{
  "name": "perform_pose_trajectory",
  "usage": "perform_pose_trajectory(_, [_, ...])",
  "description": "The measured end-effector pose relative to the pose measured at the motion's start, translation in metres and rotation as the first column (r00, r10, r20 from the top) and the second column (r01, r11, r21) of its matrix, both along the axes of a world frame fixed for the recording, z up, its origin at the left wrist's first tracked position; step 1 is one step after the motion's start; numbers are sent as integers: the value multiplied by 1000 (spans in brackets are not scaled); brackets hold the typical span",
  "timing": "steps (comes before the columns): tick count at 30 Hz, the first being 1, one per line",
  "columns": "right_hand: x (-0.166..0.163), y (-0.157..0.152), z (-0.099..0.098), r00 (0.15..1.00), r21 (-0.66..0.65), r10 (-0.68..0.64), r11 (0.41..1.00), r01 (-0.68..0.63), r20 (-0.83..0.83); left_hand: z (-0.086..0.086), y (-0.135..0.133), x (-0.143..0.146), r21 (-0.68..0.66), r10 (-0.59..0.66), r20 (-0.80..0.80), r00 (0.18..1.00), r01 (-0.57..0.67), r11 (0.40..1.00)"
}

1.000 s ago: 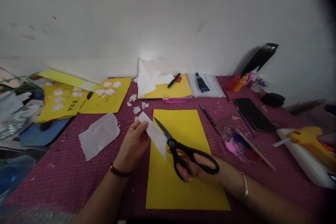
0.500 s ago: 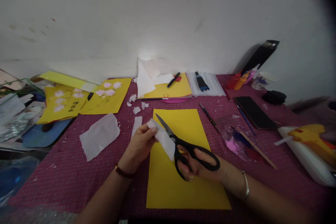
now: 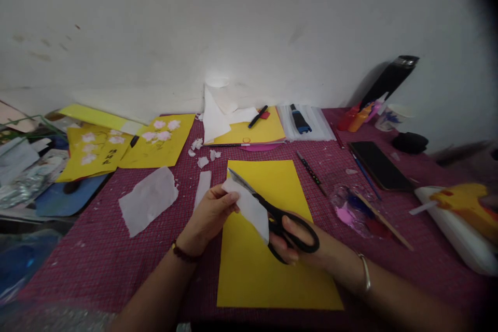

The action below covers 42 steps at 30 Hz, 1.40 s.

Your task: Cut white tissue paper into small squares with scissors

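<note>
My left hand (image 3: pixel 212 215) pinches the left end of a small folded piece of white tissue paper (image 3: pixel 249 208). Black-handled scissors (image 3: pixel 272 211) are in my right hand (image 3: pixel 290 241), with fingers through the handle loops. Their blades point up and to the left along the paper's upper edge, and the lower blade is partly behind the paper. Both hands are above a yellow sheet of paper (image 3: pixel 268 280) lying on the table. Left of it lie a narrow white strip (image 3: pixel 203 189) and a larger white tissue piece (image 3: pixel 150 201).
Yellow sheets with pink flowers (image 3: pixel 161 137) lie at the back left, near crumpled white scraps (image 3: pixel 197 143). To the right are a brush (image 3: pixel 311 172), a paint palette (image 3: pixel 350 212), a phone (image 3: pixel 379 166) and a yellow glue gun (image 3: pixel 462 202). A wall (image 3: pixel 241 21) stands behind.
The scissors' handles have come closer together and the blades have closed along the paper. The paper's right end has shifted slightly to the right, now covering part of the lower handle.
</note>
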State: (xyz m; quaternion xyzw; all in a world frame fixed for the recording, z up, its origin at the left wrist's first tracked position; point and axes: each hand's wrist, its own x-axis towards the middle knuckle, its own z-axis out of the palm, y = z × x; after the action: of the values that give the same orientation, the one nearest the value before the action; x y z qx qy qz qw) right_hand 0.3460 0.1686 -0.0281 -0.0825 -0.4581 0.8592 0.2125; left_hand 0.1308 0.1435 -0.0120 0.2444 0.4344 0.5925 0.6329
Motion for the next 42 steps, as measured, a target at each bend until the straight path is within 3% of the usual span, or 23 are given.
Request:
perform_pose_trajectory(8, [10,12,9,978,157,-164,977,143,129,7,2,2,70,48,49,998,-51,996])
perform_pose_trajectory(12, [22,32,17,900,371,-328,904,211,287,12,4,-3,149,126,60,990,-134,980])
perform_pose_trajectory(15, [32,47,11,755,645,-509,749,153,412,13,5,-9,116,140,46,989,-144,983])
perform_pose_trajectory(18, [39,57,4,550,881,-720,468,-66,423,11,6,-11,55,164,43,985,-167,984])
perform_pose_trajectory(20, [42,60,2,448,921,-806,320,-222,388,9,7,-9,52,165,55,985,-168,984])
perform_pose_trajectory(23, [45,63,2,404,921,-848,217,-324,342,11,7,-6,48,138,68,988,-142,989])
perform_pose_trajectory(28, [47,67,1,407,922,-860,164,-350,308,31,-1,-31,43,144,8,990,-144,989])
perform_pose_trajectory(32, [47,70,-3,441,921,-846,138,-364,300,45,-10,-79,219,357,38,934,-356,909])
perform_pose_trajectory(34, [46,70,-3,448,921,-843,130,-366,297,44,-9,-94,226,414,66,908,-418,880])
perform_pose_trajectory(42, [42,68,-3,464,930,-843,110,-351,274,28,6,-75,39,461,67,885,-464,885])
